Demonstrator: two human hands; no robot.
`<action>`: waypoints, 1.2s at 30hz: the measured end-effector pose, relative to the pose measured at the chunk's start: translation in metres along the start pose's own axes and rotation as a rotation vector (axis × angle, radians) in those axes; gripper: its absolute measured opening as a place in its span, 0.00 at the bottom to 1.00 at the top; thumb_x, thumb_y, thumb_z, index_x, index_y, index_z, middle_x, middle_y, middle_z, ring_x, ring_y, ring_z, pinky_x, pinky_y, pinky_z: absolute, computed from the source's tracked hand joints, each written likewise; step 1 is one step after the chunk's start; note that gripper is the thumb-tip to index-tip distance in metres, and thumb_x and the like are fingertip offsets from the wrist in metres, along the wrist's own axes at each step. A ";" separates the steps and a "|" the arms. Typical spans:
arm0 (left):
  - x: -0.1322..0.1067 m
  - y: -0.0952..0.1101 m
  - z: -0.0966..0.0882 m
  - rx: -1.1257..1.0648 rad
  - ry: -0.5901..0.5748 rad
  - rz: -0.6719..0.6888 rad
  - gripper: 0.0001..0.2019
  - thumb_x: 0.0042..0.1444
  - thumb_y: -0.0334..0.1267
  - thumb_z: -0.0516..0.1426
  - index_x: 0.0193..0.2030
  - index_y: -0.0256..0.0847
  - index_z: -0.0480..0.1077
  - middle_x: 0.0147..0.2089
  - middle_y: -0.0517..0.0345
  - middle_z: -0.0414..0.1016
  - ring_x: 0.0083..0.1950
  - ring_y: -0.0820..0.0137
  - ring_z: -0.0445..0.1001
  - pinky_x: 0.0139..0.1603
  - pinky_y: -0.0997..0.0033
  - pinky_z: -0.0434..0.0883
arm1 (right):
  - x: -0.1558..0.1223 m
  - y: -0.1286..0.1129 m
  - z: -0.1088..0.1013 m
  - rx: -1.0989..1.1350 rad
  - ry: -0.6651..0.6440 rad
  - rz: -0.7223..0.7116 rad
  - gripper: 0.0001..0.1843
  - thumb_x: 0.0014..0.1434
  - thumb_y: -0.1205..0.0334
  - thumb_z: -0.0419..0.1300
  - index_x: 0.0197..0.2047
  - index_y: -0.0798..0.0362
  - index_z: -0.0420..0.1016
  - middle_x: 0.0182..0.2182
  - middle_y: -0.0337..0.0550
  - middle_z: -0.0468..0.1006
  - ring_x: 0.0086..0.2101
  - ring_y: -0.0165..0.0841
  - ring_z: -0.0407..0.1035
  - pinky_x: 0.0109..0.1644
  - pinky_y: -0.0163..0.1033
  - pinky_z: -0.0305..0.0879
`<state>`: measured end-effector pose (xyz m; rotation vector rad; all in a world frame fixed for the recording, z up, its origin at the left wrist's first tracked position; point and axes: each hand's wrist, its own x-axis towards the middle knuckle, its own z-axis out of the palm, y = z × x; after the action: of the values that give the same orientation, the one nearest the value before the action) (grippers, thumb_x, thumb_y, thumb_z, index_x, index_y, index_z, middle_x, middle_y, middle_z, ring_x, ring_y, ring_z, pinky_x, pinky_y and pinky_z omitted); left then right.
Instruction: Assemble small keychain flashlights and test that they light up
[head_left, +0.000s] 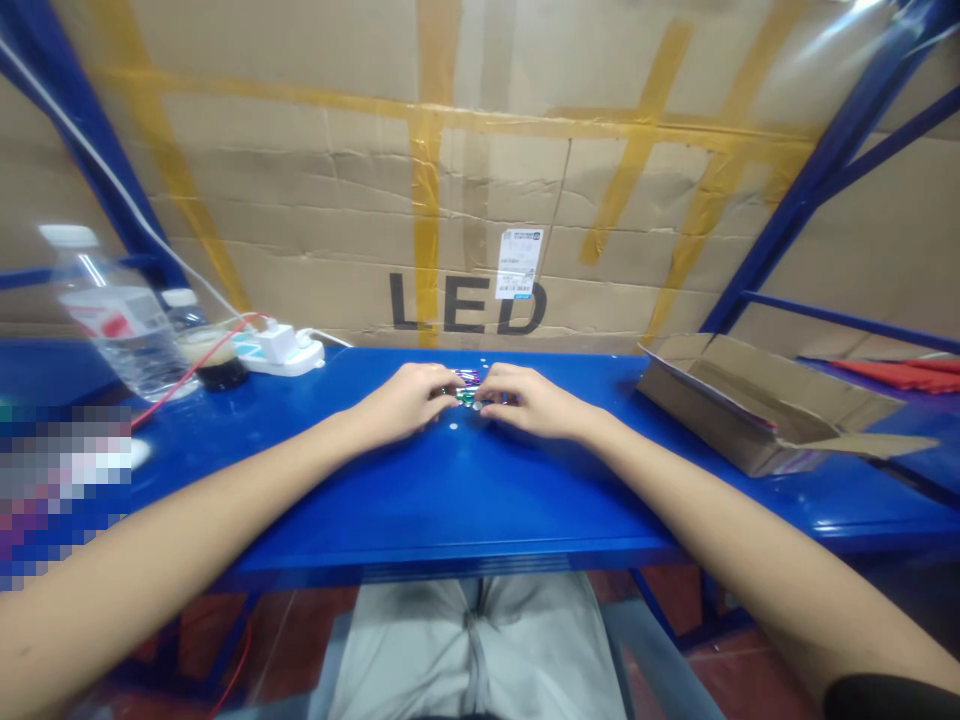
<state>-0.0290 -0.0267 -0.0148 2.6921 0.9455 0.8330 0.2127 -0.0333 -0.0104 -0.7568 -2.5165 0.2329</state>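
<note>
Between my two hands, near the back of the blue table, lies a small cluster of shiny metallic pieces in purple, green and silver. They are too small and blurred to tell their kind. My left hand curls its fingers and thumb against the cluster's left side. From the right, my right hand does the same, with bent fingers at the pieces. The fingertips partly hide the cluster. A small whitish disc lies on the tabletop just in front of the hands.
An open cardboard box stands on the right, with red material beyond it. At the left are a plastic water bottle, a cup of dark liquid and a white power strip. A large taped carton forms the back.
</note>
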 end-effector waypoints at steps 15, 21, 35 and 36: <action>-0.009 0.015 0.009 0.252 0.234 0.370 0.12 0.68 0.43 0.53 0.45 0.41 0.76 0.43 0.52 0.75 0.41 0.71 0.76 0.40 0.74 0.71 | 0.005 -0.009 0.011 0.680 0.026 0.175 0.07 0.57 0.63 0.65 0.39 0.54 0.74 0.36 0.40 0.80 0.39 0.35 0.74 0.47 0.41 0.70; -0.008 0.012 0.010 0.188 0.208 0.360 0.11 0.67 0.42 0.54 0.45 0.42 0.76 0.43 0.52 0.75 0.42 0.70 0.75 0.43 0.73 0.71 | 0.005 -0.004 0.014 0.910 -0.013 0.224 0.11 0.56 0.60 0.68 0.39 0.53 0.71 0.34 0.39 0.79 0.37 0.34 0.76 0.44 0.42 0.72; -0.008 0.012 0.011 0.148 0.221 0.363 0.09 0.66 0.41 0.56 0.46 0.43 0.77 0.43 0.53 0.75 0.42 0.70 0.75 0.43 0.72 0.72 | 0.005 0.000 0.015 0.889 0.000 0.257 0.12 0.51 0.63 0.70 0.37 0.54 0.74 0.35 0.39 0.81 0.40 0.35 0.75 0.49 0.44 0.70; -0.008 0.012 0.011 0.144 0.221 0.363 0.09 0.66 0.41 0.56 0.46 0.43 0.77 0.42 0.53 0.75 0.42 0.70 0.75 0.43 0.72 0.72 | 0.005 0.000 0.015 0.886 0.007 0.260 0.12 0.51 0.63 0.70 0.37 0.54 0.74 0.34 0.39 0.81 0.39 0.35 0.75 0.49 0.44 0.70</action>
<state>-0.0211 -0.0409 -0.0234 2.9953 0.5764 1.1942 0.2014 -0.0306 -0.0216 -0.6747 -1.9708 1.3096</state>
